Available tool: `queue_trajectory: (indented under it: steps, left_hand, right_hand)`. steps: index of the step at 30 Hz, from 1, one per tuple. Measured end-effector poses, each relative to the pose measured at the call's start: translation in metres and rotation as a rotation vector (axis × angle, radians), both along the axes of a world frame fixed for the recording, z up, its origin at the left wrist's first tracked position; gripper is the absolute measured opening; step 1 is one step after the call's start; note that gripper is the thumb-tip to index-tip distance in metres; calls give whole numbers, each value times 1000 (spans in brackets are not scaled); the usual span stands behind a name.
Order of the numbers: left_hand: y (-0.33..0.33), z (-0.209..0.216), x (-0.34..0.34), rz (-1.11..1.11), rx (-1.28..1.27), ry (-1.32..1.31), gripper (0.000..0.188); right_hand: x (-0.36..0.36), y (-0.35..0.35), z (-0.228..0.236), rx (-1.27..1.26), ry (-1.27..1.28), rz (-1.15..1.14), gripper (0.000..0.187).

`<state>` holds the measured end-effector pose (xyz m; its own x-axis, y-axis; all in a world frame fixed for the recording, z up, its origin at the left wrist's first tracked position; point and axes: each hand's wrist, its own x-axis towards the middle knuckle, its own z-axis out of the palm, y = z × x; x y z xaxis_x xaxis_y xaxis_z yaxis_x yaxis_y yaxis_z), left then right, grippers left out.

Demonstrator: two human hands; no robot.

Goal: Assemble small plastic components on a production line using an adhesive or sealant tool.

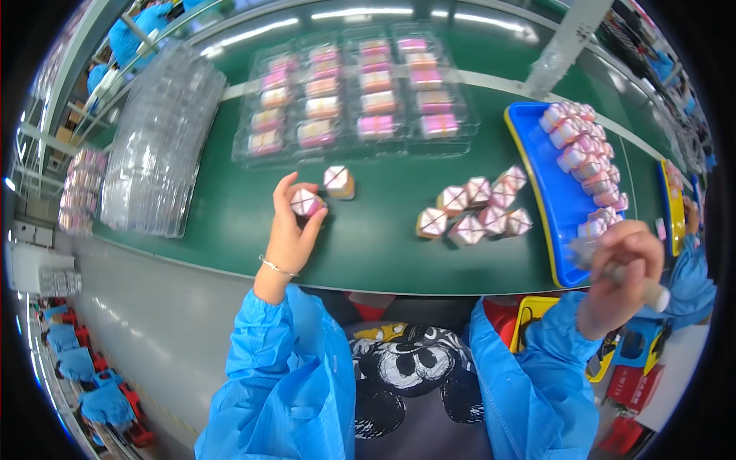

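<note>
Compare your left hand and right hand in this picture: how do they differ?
The left hand holds a pink-and-white piece; the right hand grips a tool.
The left hand looks sharp; the right hand is blurred.
The left wrist has a bracelet; none shows on the right.
Both have blue sleeves.

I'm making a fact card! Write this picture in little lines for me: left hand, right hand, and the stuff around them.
Left hand: around a pink-and-white block
Right hand: holding a blurred thing with a pale end; can't tell what
Table: green
Loose blocks: grouped left of the blue tray
Blue tray: yellow rim, more blocks inside
Back: clear trays holding blocks
Far left: stacked clear packaging
</note>
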<state>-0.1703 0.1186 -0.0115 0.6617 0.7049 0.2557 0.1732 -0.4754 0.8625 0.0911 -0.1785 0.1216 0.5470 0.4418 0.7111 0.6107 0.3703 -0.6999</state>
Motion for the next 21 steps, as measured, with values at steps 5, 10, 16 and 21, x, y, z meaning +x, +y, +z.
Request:
queue_trajectory:
  steps: [5, 10, 16, 21]
  left_hand:
    - [-43, 3, -1, -10, 54, -29, 54]
    - [-78, -2, 29, -14, 125, 44, 50]
    - [-78, -8, 35, 19, 262, 145, 49]
    - [-78, -11, 32, -50, 370, 155, 46]
  right_hand:
    - [-67, 79, -24, 93, 340, 433, 32]
    - [-104, 140, -51, 134, 502, 544, 25]
    - [-113, 150, -65, -24, 550, 725, 25]
    - [-110, 156, -59, -160, 483, 852, 22]
